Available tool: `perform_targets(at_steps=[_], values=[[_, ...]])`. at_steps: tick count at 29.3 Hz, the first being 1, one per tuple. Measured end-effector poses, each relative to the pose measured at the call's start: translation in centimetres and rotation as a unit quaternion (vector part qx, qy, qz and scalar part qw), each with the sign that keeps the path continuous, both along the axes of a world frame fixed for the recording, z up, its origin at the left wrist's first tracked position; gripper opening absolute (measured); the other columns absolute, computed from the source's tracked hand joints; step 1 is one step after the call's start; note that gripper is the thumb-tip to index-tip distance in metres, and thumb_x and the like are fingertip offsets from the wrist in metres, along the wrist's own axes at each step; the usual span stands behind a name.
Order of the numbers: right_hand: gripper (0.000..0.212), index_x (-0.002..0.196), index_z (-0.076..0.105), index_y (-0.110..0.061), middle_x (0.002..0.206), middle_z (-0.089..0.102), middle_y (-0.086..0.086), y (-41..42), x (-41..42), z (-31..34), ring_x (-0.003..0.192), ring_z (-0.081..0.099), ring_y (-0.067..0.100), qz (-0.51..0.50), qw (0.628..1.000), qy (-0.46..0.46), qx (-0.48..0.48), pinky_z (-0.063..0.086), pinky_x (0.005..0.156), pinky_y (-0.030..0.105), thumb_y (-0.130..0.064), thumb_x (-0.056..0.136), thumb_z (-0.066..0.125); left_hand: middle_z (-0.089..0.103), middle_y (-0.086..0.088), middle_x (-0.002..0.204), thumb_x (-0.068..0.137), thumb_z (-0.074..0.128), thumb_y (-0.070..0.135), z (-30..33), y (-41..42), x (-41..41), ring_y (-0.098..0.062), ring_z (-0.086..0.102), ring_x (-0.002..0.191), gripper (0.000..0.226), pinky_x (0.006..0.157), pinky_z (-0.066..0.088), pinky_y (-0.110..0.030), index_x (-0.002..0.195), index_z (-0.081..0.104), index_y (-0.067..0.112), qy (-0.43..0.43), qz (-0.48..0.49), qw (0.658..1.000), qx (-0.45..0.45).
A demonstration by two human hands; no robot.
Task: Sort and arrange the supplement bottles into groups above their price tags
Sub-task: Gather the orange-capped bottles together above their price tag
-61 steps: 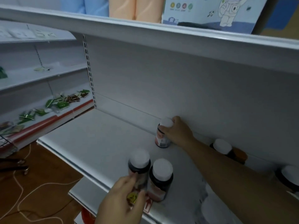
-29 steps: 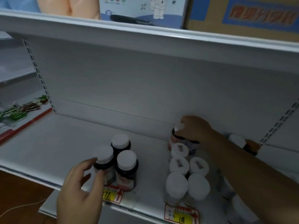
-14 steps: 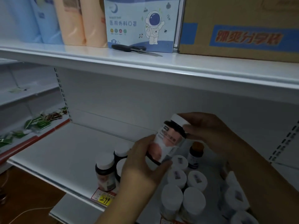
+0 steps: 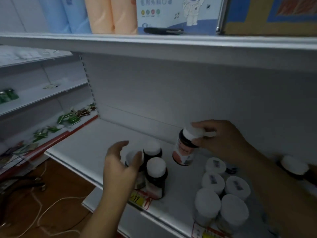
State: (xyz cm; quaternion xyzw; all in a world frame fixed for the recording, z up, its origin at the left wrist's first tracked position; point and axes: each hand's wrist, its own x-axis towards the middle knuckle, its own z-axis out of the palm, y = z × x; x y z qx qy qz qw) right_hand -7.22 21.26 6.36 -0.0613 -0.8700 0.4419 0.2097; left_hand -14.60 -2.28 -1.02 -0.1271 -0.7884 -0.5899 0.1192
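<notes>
My right hand grips a dark supplement bottle by its white cap and holds it tilted just over the white shelf. To its left stands a group of three dark bottles with white caps, above a yellow price tag. My left hand curves around the front-left bottle of that group, fingers relaxed; whether it touches the bottle is unclear. To the right, several white-capped bottles cluster above another yellow tag. One more bottle stands at the far right.
The shelf above carries blue and orange packs, a printed box, scissors and a cardboard carton. Green packets lie on the neighbouring shelf at left. Cables and tools lie on the brown floor below.
My left hand has let go of the held bottle and dropped to the left group. My right hand has lowered the bottle toward the shelf. The view has tilted down and left.
</notes>
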Motion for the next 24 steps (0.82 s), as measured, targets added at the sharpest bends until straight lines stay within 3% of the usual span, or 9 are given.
perform_targets(at_steps=[3, 6, 8, 11, 14, 16, 18, 21, 24], values=[[0.045, 0.113, 0.066, -0.014, 0.110, 0.060, -0.011, -1.5, -2.5, -3.5, 0.100, 0.056, 0.002, 0.024, 0.996, -0.068, 0.060, 0.038, 0.075, 0.000, -0.014, 0.071, 0.078, 0.057, 0.003, 0.117, 0.084, 0.063, 0.029, -2.4, -0.8, -0.3, -0.014, 0.054, 0.108, 0.040, 0.082, 0.043, -0.027, 0.122, 0.049, 0.024, -0.101, -0.010, 0.995, 0.002], [0.045, 0.110, 0.068, -0.013, 0.113, 0.065, -0.003, -2.4, -3.6, -6.5, 0.098, 0.058, 0.004, 0.060, 0.993, -0.083, 0.051, 0.041, 0.080, 0.003, -0.015, 0.067, 0.081, 0.051, 0.028, 0.098, 0.084, 0.063, 0.031, -3.1, -0.5, 0.2, 0.021, 0.056, 0.081, 0.037, 0.061, 0.044, -0.010, 0.116, 0.045, 0.031, -0.081, -0.035, 0.996, 0.010], [0.043, 0.106, 0.069, -0.015, 0.109, 0.067, -0.004, -2.5, -4.3, -7.9, 0.095, 0.059, 0.004, 0.058, 0.994, -0.079, 0.039, 0.039, 0.075, -0.004, -0.016, 0.066, 0.082, 0.048, 0.032, 0.096, 0.084, 0.063, 0.031, -3.1, -0.5, 0.1, 0.033, 0.048, 0.075, 0.035, 0.053, 0.044, -0.008, 0.113, 0.042, 0.033, -0.086, -0.036, 0.995, 0.017], [0.037, 0.099, 0.071, -0.022, 0.099, 0.065, -0.014, -2.6, -4.9, -9.1, 0.089, 0.060, 0.001, 0.038, 0.997, -0.066, 0.002, 0.041, 0.072, -0.004, -0.017, 0.064, 0.082, 0.046, 0.032, 0.097, 0.084, 0.063, 0.029, -3.0, -0.5, 0.1, 0.036, 0.045, 0.072, 0.036, 0.061, 0.039, -0.012, 0.112, 0.040, 0.034, -0.092, -0.030, 0.995, 0.010], [0.035, 0.099, 0.070, -0.020, 0.098, 0.061, -0.019, -3.3, -5.0, -9.7, 0.084, 0.058, -0.014, 0.040, 0.998, -0.038, -0.030, 0.046, 0.081, 0.003, -0.015, 0.066, 0.082, 0.045, 0.032, 0.096, 0.085, 0.063, 0.026, -3.1, -0.5, 0.2, 0.034, 0.047, 0.074, 0.037, 0.062, 0.038, -0.010, 0.112, 0.040, 0.032, -0.080, -0.035, 0.996, -0.003], [0.038, 0.106, 0.068, -0.016, 0.107, 0.059, -0.014, -3.9, -4.7, -9.8, 0.092, 0.057, -0.010, 0.072, 0.996, -0.041, -0.034, 0.043, 0.086, 0.004, -0.015, 0.070, 0.079, 0.050, 0.026, 0.095, 0.084, 0.064, 0.024, -3.1, -0.6, -0.1, 0.018, 0.055, 0.078, 0.037, 0.064, 0.041, -0.012, 0.114, 0.043, 0.029, -0.082, -0.032, 0.996, -0.005], [0.042, 0.114, 0.064, -0.015, 0.113, 0.056, -0.013, -3.2, -3.9, -9.1, 0.099, 0.052, -0.008, 0.084, 0.996, -0.041, -0.003, 0.036, 0.084, -0.002, -0.020, 0.074, 0.076, 0.056, 0.006, 0.103, 0.083, 0.066, 0.021, -3.1, -0.9, -0.6, -0.003, 0.055, 0.087, 0.042, 0.076, 0.046, -0.026, 0.120, 0.045, 0.023, -0.098, -0.020, 0.995, -0.001], [0.037, 0.116, 0.061, -0.020, 0.116, 0.062, -0.005, 2.1, -2.5, -6.6, 0.101, 0.056, 0.006, -0.121, 0.988, -0.029, 0.096, 0.039, 0.081, 0.009, -0.026, 0.080, 0.067, 0.053, -0.001, 0.116, 0.083, 0.065, 0.018, -3.1, -1.7, -1.0, -0.015, 0.048, 0.105, 0.046, 0.092, 0.041, -0.039, 0.120, 0.045, 0.037, -0.063, 0.003, 0.998, 0.014], [0.034, 0.112, 0.059, -0.012, 0.117, 0.061, 0.009, 8.6, 0.2, -4.8, 0.106, 0.056, 0.027, -0.286, 0.914, -0.205, 0.201, 0.043, 0.083, 0.029, -0.027, 0.082, 0.059, 0.059, 0.025, 0.105, 0.082, 0.066, 0.017, -1.8, -1.1, 0.6, -0.004, 0.051, 0.103, 0.043, 0.091, 0.040, -0.034, 0.106, 0.051, 0.050, 0.021, 0.026, 0.999, 0.033]])
